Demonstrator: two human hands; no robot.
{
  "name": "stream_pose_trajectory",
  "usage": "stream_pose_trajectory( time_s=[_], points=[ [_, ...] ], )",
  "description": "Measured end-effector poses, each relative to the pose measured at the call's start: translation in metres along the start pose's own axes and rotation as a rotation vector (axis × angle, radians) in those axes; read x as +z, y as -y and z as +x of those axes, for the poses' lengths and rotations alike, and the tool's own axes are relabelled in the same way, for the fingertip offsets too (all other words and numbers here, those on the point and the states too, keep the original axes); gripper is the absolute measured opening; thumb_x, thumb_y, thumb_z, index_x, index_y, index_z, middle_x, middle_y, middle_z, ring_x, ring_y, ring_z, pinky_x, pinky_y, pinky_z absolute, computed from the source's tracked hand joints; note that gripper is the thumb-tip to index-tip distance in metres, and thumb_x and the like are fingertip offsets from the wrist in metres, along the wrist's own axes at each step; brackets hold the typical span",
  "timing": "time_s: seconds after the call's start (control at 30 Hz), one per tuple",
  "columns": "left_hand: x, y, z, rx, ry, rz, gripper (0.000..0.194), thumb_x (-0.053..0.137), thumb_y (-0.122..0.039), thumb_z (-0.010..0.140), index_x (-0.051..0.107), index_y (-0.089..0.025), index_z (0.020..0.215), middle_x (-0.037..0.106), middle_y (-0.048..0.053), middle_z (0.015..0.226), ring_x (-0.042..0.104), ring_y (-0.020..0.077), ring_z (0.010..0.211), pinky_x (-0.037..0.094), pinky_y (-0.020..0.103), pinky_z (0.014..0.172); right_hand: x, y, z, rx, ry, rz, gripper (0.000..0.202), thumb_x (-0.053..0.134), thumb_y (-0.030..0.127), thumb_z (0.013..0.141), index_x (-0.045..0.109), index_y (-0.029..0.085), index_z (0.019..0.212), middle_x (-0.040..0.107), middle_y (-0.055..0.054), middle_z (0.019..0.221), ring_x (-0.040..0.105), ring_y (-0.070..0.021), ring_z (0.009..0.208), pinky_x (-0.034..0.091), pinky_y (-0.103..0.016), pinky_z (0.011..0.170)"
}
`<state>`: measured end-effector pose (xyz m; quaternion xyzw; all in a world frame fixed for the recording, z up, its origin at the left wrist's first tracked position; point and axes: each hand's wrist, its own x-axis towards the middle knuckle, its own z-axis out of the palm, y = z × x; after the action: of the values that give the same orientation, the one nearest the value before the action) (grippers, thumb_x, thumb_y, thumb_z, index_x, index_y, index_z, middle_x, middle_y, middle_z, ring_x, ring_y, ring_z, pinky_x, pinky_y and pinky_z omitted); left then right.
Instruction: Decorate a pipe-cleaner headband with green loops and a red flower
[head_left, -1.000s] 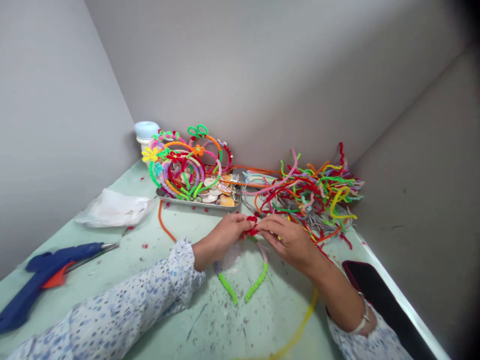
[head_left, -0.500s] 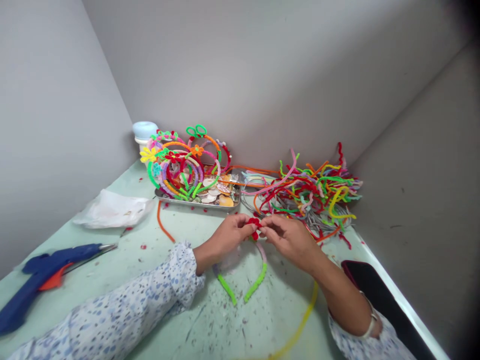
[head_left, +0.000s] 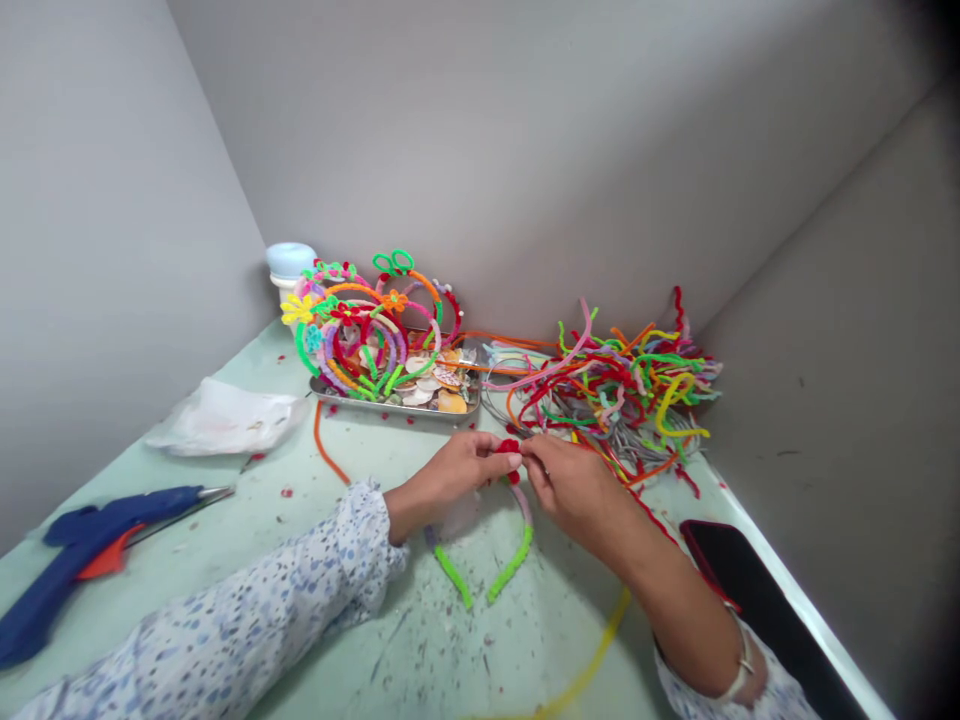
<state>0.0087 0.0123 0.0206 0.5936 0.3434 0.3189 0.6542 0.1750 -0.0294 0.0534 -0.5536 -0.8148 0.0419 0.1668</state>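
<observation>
My left hand pinches a red pipe-cleaner flower at the top of a headband. Lilac and bright green fuzzy wrapping covers the headband's arms, whose tips point toward me. My right hand is closed at the flower's right side, its fingertips pressed together on a red pipe cleaner. That strand seems to run back along my right forearm to the wrist. The fingers hide part of the flower and the top of the band.
Finished headbands lean over a metal tray of shell-like pieces. Pipe cleaners are heaped at the back right. A blue glue gun and plastic bag lie left, a dark phone right. A yellow strand lies in front.
My right hand has turned slightly, its fingers closing more tightly at the flower's right side. A red strand now shows along my right forearm. The headband has stayed nearly in place.
</observation>
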Motion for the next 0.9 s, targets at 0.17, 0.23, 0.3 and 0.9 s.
stream_pose_trajectory(
  time_s=[0.17,0.23,0.3,0.9],
  points=[
    [-0.001,-0.001,-0.002,-0.127,0.01,-0.19,0.029,0.067,-0.041,0.073,0.062,-0.012,0.07,0.056,0.001,0.063,0.042,0.0074,0.054,0.03,0.023,0.055,-0.001,-0.003,-0.001,-0.045,0.014,0.032,0.018,0.04,0.016,0.088,0.058,0.017,0.089,0.063,-0.008,0.084,0.059,-0.0179,0.075,0.041,-0.028,0.067],
    [-0.002,-0.002,-0.002,-0.187,0.05,-0.302,0.026,0.069,-0.037,0.072,0.063,-0.012,0.071,0.056,0.001,0.065,0.043,0.0066,0.055,0.031,0.022,0.056,0.0,-0.005,-0.002,-0.058,-0.01,0.06,0.018,0.039,0.017,0.089,0.058,0.017,0.091,0.063,-0.008,0.085,0.059,-0.0179,0.076,0.041,-0.028,0.067],
    [-0.002,-0.003,-0.001,-0.226,0.066,-0.388,0.023,0.071,-0.033,0.07,0.063,-0.012,0.071,0.056,0.0,0.064,0.043,0.0061,0.055,0.032,0.022,0.056,0.0,-0.005,-0.002,-0.06,-0.038,0.102,0.017,0.04,0.018,0.089,0.057,0.018,0.091,0.063,-0.007,0.084,0.058,-0.0176,0.076,0.041,-0.028,0.067],
    [0.003,-0.006,0.0,-0.142,-0.041,-0.386,0.009,0.065,-0.019,0.067,0.06,-0.012,0.065,0.054,0.001,0.063,0.044,0.008,0.056,0.033,0.021,0.055,0.003,0.003,0.003,0.38,0.04,0.715,0.013,0.046,0.03,0.083,0.056,0.022,0.079,0.066,0.001,0.061,0.061,-0.0159,0.054,0.044,-0.026,0.051]
  ],
)
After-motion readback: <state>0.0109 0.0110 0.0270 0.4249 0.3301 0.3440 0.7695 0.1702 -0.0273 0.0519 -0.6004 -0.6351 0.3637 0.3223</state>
